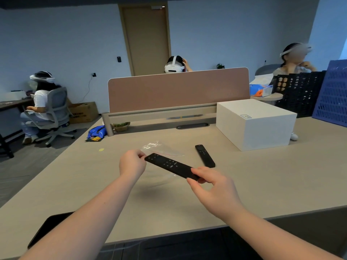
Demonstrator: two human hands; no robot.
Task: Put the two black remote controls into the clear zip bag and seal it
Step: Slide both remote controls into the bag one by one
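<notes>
A long black remote control (pixel 170 166) is held slanted just above the table. My right hand (pixel 212 190) grips its near end. My left hand (pixel 132 163) is pinched at the edge of the clear zip bag (pixel 161 148), right beside the remote's far tip. The bag is crinkled and thin, with a red zip line, and lies flat on the table partly under the held remote. The second black remote control (pixel 204 155) lies on the table to the right of the bag, untouched.
A white box (pixel 257 124) stands at the right rear of the beige table (pixel 281 184). A brown divider panel (pixel 178 91) closes the far edge. A blue snack packet (pixel 96 133) lies far left, a dark flat device (pixel 47 228) near left. Crates stand far right; three people sit beyond.
</notes>
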